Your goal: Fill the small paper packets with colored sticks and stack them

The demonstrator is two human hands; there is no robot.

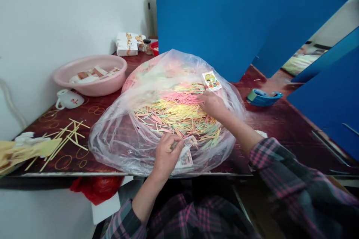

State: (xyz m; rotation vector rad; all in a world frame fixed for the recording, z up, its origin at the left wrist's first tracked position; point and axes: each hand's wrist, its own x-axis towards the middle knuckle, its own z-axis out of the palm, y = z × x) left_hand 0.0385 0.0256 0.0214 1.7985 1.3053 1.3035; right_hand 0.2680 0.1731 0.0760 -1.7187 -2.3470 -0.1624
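Observation:
A large clear plastic bag (112,138) lies spread over the table, with a heap of thin pink, yellow and green sticks (174,115) showing in its opening. My right hand (214,105) reaches into the heap from the right, its curled fingertips closed at the pink sticks. Just beyond it, a small white packet with a yellow cartoon print (212,81) rests on the bag. Near the front edge, my left hand (166,153) is closed, thumb against curled fingers, with something small and greyish between them that I cannot make out. A printed paper packet (185,159) lies beside its thumb.
On the left stand a pink basin (117,80) holding paper pieces and a white mug (70,99). Loose yellow strips (67,136) lie nearer. A blue tape dispenser (263,98) sits at right, before blue panels (224,18). White boxes (126,44) stand behind.

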